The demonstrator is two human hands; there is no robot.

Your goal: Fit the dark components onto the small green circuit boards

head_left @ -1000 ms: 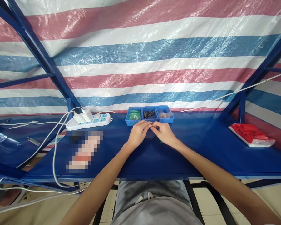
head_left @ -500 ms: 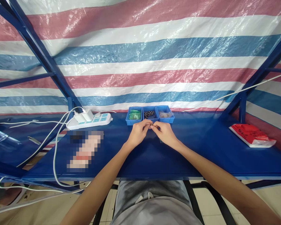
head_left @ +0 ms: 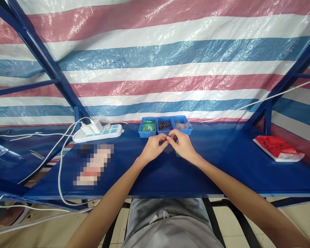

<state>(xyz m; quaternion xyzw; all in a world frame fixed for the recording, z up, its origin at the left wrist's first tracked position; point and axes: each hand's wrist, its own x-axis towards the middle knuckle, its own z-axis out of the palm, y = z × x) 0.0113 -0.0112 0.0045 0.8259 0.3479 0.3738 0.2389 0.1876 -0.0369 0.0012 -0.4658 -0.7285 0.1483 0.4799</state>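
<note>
My left hand (head_left: 153, 147) and my right hand (head_left: 181, 143) meet fingertip to fingertip just in front of three small blue bins. Both are closed in a pinch; whatever sits between the fingertips is too small and too covered to name. A green piece (head_left: 177, 154) shows partly from under my right hand. The left bin (head_left: 144, 134) holds green pieces (head_left: 148, 126), the middle bin (head_left: 159, 131) small dark parts (head_left: 164, 125), and the right bin (head_left: 187, 132) pale, clear-looking pieces (head_left: 181, 125).
On the blue table (head_left: 222, 172), a white power strip (head_left: 105, 134) with plugged-in adapters and loose cables (head_left: 60, 165) lies to the left. A blurred-out item (head_left: 95, 165) rests below it. At the right is a red packet (head_left: 277, 148). Striped sheeting (head_left: 170, 82) hangs behind.
My right hand has shifted slightly and its fingers have lifted and curled more over the left fingertips. More of the green piece beneath it now shows.
</note>
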